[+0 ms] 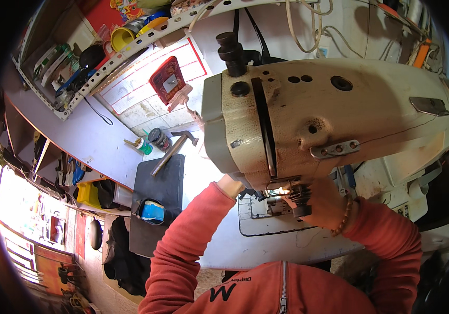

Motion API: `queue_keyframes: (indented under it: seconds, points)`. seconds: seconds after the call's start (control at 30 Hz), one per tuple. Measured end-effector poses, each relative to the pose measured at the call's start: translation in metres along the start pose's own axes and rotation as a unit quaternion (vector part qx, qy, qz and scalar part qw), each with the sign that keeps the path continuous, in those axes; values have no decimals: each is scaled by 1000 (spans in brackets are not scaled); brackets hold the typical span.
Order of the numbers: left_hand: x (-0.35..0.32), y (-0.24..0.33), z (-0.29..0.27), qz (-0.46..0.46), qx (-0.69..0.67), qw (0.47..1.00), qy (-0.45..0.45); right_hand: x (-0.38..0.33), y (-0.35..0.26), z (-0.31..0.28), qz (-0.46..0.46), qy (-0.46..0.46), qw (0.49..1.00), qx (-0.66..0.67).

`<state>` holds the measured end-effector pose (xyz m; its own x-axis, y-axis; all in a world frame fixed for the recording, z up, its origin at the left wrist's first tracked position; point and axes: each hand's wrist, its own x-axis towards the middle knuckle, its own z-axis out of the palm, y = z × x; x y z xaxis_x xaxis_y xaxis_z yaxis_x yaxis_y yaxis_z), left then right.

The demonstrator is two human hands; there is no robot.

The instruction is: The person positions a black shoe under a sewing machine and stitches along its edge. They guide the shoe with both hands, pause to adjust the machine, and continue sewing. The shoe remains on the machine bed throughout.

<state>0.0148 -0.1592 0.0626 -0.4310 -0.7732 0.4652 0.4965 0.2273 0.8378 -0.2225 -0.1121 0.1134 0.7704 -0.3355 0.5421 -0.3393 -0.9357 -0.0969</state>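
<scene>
A large cream sewing machine fills the upper right, its worn head right above my hands. My left hand reaches in under the left end of the head. Only its wrist and the back edge show; the machine hides its fingers. My right hand, with a beaded bracelet on the wrist, is at the right of the lit needle area, beside a dark ribbed knob. Its fingers are mostly hidden behind the knob and in shadow. Below lies the metal machine bed plate. Whether either hand holds anything cannot be seen.
Left of the machine, a hammer lies partly on a black mat beside a dark jar. A dark cup-like container with a blue packet stands on the mat. A red-framed object stands behind; a perforated metal shelf rail runs above.
</scene>
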Motion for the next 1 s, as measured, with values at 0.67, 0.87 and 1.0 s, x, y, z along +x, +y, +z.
queue_keyframes:
  seconds: [0.67,0.87,1.0]
  points:
    - [-2,3,1,0,-7,1000,-10,0,-1,-2,5,-5,1000,5]
    - [2,4,0,1,-12,1000,-16,-1,-2,0,13,-9,1000,7]
    - [4,4,-1,1,-13,1000,-15,-1,-2,2,10,-1,1000,6]
